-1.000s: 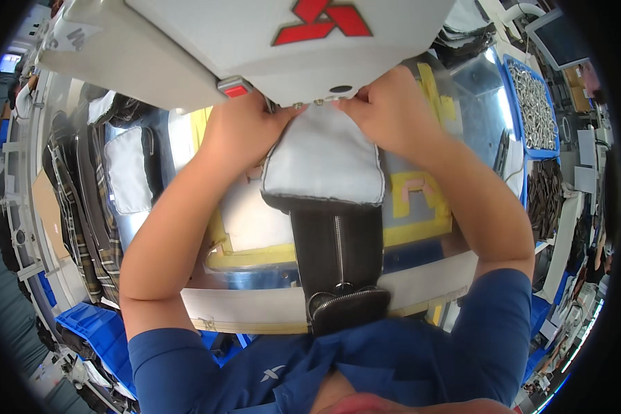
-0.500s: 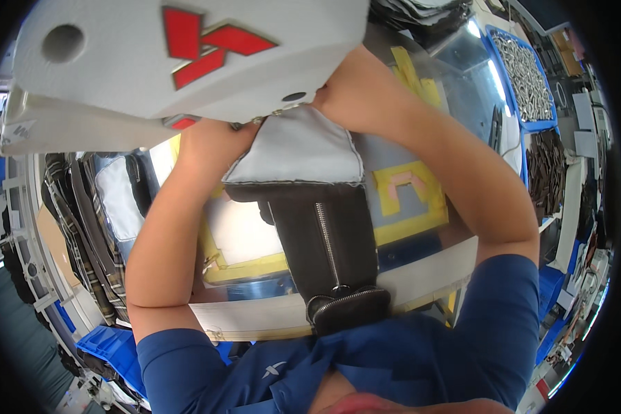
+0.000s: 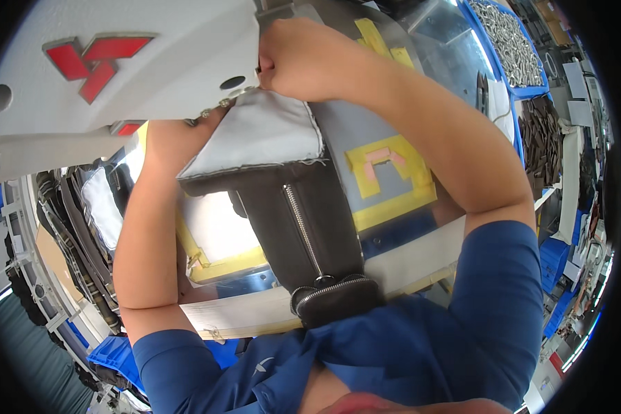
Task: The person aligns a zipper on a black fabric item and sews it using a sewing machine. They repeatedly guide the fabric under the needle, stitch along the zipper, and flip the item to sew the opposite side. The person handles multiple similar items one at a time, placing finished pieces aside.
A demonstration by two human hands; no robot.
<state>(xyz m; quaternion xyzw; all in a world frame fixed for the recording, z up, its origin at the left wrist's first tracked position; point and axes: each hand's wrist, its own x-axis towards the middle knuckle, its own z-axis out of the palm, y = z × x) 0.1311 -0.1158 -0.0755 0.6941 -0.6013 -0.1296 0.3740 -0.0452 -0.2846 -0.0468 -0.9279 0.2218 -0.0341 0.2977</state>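
Right hand (image 3: pixel 297 61) curls into a loose fist beside the machine head (image 3: pixel 193 55), its knuckles up and its thumb side at the top corner of the bag's grey lining (image 3: pixel 262 134); its fingertips are hidden, so I cannot tell whether they pinch the cloth. Left hand (image 3: pixel 179 143) lies at the lining's left edge, mostly under the machine, so its grip cannot be told either. The dark bag (image 3: pixel 300 221) runs from beneath the machine down across the table (image 3: pixel 397 252) to the person's front, zipper side up.

Compared with half a second ago, the machine stands farther left in the view, more of the right hand shows, and the lining's near edge and the zipper (image 3: pixel 302 231) both slant more.

At upper right, a blue tray (image 3: pixel 533 90) is heaped with small silver metal pieces (image 3: pixel 507 45); just below, dark strips (image 3: pixel 541 138) fill another blue-edged tray. A blue crate (image 3: pixel 110 353) sits at lower left.
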